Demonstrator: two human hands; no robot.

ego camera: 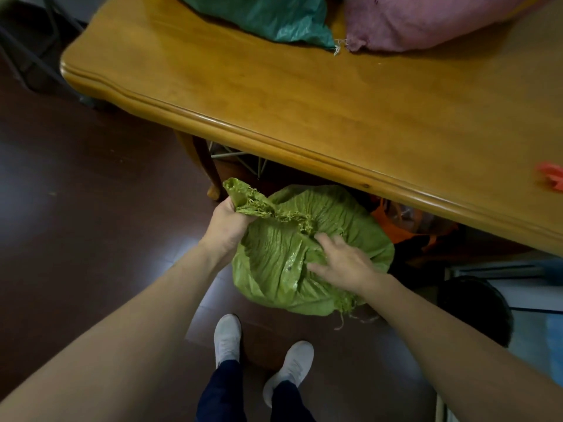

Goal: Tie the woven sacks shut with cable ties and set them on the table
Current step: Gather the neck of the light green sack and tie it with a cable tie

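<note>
Gripping frayed mouth of green sack [274,254] with left hand [225,223], pressing its side with spread right hand [344,263]; tucked partly under table [274,86] edge, orange bag [393,223] close behind.

no readable text anywhere, green woven sack [320,226] plain, teal sack [268,16] and pink sack [426,19] plain, table [274,95] unmarked, white shoes [227,339] show no logo, red item [551,175] on the table too blurred to tell
</note>
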